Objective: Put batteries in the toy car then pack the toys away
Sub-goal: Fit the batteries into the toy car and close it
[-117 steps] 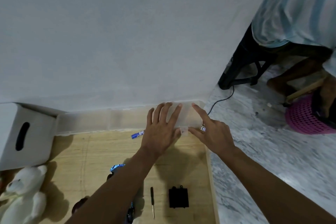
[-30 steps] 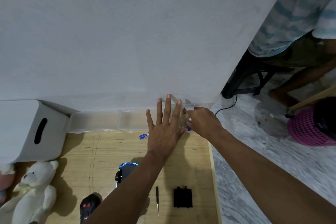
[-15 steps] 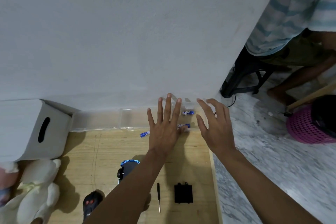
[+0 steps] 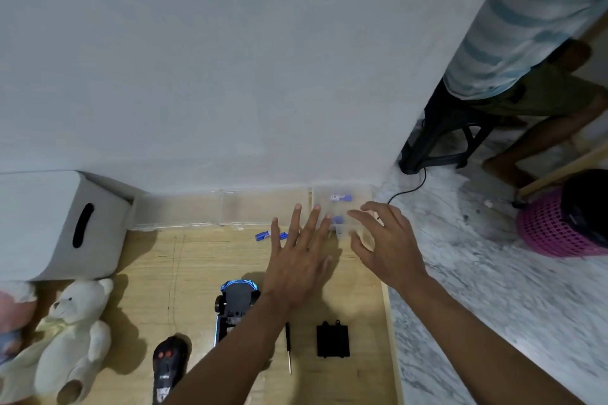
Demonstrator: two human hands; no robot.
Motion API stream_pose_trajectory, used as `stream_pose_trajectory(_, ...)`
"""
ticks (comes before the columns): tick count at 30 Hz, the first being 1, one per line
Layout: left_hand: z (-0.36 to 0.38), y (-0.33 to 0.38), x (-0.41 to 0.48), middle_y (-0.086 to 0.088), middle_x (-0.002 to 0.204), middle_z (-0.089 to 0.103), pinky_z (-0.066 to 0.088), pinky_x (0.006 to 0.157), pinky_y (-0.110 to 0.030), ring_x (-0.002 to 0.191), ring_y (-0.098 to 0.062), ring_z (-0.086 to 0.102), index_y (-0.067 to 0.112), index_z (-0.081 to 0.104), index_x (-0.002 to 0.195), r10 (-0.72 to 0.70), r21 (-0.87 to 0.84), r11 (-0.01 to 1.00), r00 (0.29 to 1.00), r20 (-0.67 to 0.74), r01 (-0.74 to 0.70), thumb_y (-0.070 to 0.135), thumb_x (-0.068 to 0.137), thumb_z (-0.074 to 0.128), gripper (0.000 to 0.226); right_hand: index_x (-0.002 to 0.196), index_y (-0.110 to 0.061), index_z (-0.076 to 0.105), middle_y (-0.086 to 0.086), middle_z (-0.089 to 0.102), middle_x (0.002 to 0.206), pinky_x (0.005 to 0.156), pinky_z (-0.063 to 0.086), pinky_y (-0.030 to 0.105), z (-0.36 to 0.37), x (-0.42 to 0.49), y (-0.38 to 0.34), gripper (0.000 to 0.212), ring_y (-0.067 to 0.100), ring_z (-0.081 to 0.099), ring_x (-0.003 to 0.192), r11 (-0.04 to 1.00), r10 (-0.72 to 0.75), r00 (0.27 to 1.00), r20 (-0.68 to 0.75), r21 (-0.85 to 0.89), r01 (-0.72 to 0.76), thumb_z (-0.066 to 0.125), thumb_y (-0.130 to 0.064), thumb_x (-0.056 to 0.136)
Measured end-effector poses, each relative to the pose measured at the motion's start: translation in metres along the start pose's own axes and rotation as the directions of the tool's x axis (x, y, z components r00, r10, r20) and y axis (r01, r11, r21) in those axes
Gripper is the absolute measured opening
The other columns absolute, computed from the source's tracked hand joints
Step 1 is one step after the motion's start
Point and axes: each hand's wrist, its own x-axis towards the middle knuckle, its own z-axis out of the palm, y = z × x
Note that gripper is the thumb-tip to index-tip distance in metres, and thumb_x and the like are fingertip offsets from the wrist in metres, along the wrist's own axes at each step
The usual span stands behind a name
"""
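Note:
A clear plastic organiser box [image 4: 230, 210] lies along the wall at the back of the wooden table [image 4: 184, 273]. Blue batteries [image 4: 340, 198] lie in its right compartment, and another blue battery [image 4: 263, 235] lies on the table in front. My left hand [image 4: 301, 256] is flat with spread fingers, its fingertips at the box's right end. My right hand [image 4: 386, 240] hovers with relaxed fingers over that same end, holding nothing. The toy car [image 4: 235, 306] lies upside down near my left forearm. Its black battery cover [image 4: 332, 340] and a small screwdriver [image 4: 288, 350] lie beside it.
A black remote control [image 4: 169, 365] and a white teddy bear [image 4: 69, 335] lie at the front left. A white storage box [image 4: 49, 227] with a handle slot stands at the left. On the marble floor to the right sit a pink basket [image 4: 556, 230] and a seated person [image 4: 526, 43].
My right hand has let go of the box's lid area and opened, drawing back slightly. Batteries now show inside the right compartment. My left hand stays flat on the box.

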Motion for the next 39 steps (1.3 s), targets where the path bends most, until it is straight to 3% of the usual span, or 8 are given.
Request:
stream_pose_trajectory(15, -0.019, 0.007, -0.001, -0.003, 0.17, 0.029, 0.033, 0.115, -0.071, 0.156, -0.037, 0.027, 0.023, 0.033, 0.162, -0.046, -0.078, 0.995, 0.988, 0.151, 0.058, 0.038, 0.098, 0.031, 0.066, 0.109, -0.024, 0.068, 0.003, 0.061, 0.116, 0.086, 0.046, 0.044, -0.002, 0.012, -0.017, 0.032, 0.029, 0.058, 0.103, 0.969, 0.043, 0.999, 0.031, -0.245, -0.034, 0.078, -0.038, 0.082)
stream_pose_trajectory(19, -0.048, -0.005, 0.002, 0.002, 0.175, -0.004, 0.015, 0.124, -0.065, 0.161, -0.033, -0.004, 0.031, 0.002, 0.166, 0.019, -0.19, 0.981, 0.951, 0.31, 0.043, 0.039, 0.103, 0.044, 0.076, 0.115, -0.019, 0.063, 0.009, 0.058, 0.117, 0.093, 0.042, 0.052, -0.01, 0.021, -0.036, 0.042, 0.032, 0.055, 0.102, 0.908, 0.116, 0.983, 0.14, -0.415, -0.048, 0.076, -0.034, 0.079)
stream_pose_trajectory(21, -0.069, -0.024, -0.006, 0.0, 0.175, -0.005, 0.016, 0.125, -0.057, 0.161, -0.03, -0.002, 0.033, 0.0, 0.166, 0.015, -0.271, 0.96, 0.954, 0.301, 0.07, 0.038, 0.102, 0.05, 0.082, 0.114, -0.017, 0.065, 0.009, 0.057, 0.119, 0.092, 0.044, 0.052, -0.018, 0.025, -0.052, 0.039, 0.033, 0.056, 0.101, 0.922, 0.114, 0.984, 0.14, -0.384, -0.052, 0.074, -0.029, 0.078)
stream_pose_trajectory(25, -0.083, -0.073, -0.048, -0.001, 0.159, 0.04, 0.042, 0.114, -0.05, 0.146, -0.025, 0.039, 0.029, 0.035, 0.158, -0.07, -0.511, 0.848, 0.986, 0.154, 0.141, 0.033, 0.092, 0.059, 0.071, 0.115, -0.018, 0.064, 0.005, 0.061, 0.111, 0.077, 0.052, 0.041, -0.023, 0.011, -0.086, 0.033, 0.029, 0.06, 0.095, 0.993, -0.045, 0.973, 0.225, -0.098, 0.068, 0.069, -0.012, 0.083)
stream_pose_trajectory(27, -0.079, -0.096, -0.082, 0.002, 0.148, 0.047, 0.048, 0.106, -0.048, 0.136, -0.024, 0.048, 0.031, 0.043, 0.151, -0.12, -0.574, 0.795, 0.979, 0.167, 0.196, 0.04, 0.087, 0.061, 0.068, 0.115, -0.019, 0.065, 0.003, 0.064, 0.109, 0.077, 0.053, 0.039, -0.019, 0.001, -0.103, 0.03, 0.028, 0.062, 0.098, 0.994, -0.109, 0.936, 0.334, 0.008, 0.113, 0.066, -0.01, 0.086)
stream_pose_trajectory(30, -0.07, -0.12, -0.13, 0.003, 0.149, 0.036, 0.048, 0.11, -0.047, 0.132, -0.022, 0.049, 0.038, 0.038, 0.153, -0.155, -0.618, 0.723, 0.944, 0.29, 0.309, 0.055, 0.081, 0.068, 0.08, 0.118, -0.022, 0.064, -0.001, 0.064, 0.111, 0.082, 0.051, 0.038, -0.005, -0.008, -0.125, 0.028, 0.026, 0.06, 0.104, 0.996, -0.094, 0.871, 0.481, 0.047, 0.081, 0.061, -0.012, 0.092)
stream_pose_trajectory(34, -0.062, -0.127, -0.165, 0.002, 0.149, 0.027, 0.042, 0.117, -0.044, 0.143, -0.022, 0.037, 0.044, 0.026, 0.157, -0.082, -0.689, 0.544, 0.848, 0.524, 0.479, 0.048, 0.072, 0.089, 0.106, 0.127, -0.026, 0.058, -0.002, 0.061, 0.12, 0.092, 0.049, 0.038, 0.018, -0.007, -0.146, 0.033, 0.022, 0.054, 0.115, 0.999, 0.001, 0.81, 0.587, 0.043, -0.033, 0.061, -0.018, 0.095)
stream_pose_trajectory(39, -0.038, -0.122, -0.173, 0.007, 0.146, 0.052, 0.05, 0.11, -0.049, 0.133, -0.019, 0.056, 0.056, 0.013, 0.157, -0.007, -0.742, 0.438, 0.827, 0.562, 0.508, 0.048, 0.058, 0.093, 0.128, 0.127, -0.025, 0.06, 0.0, 0.059, 0.121, 0.093, 0.049, 0.041, 0.046, -0.008, -0.161, 0.036, 0.024, 0.051, 0.115, 0.998, 0.02, 0.782, 0.623, 0.037, -0.055, 0.066, -0.02, 0.093)
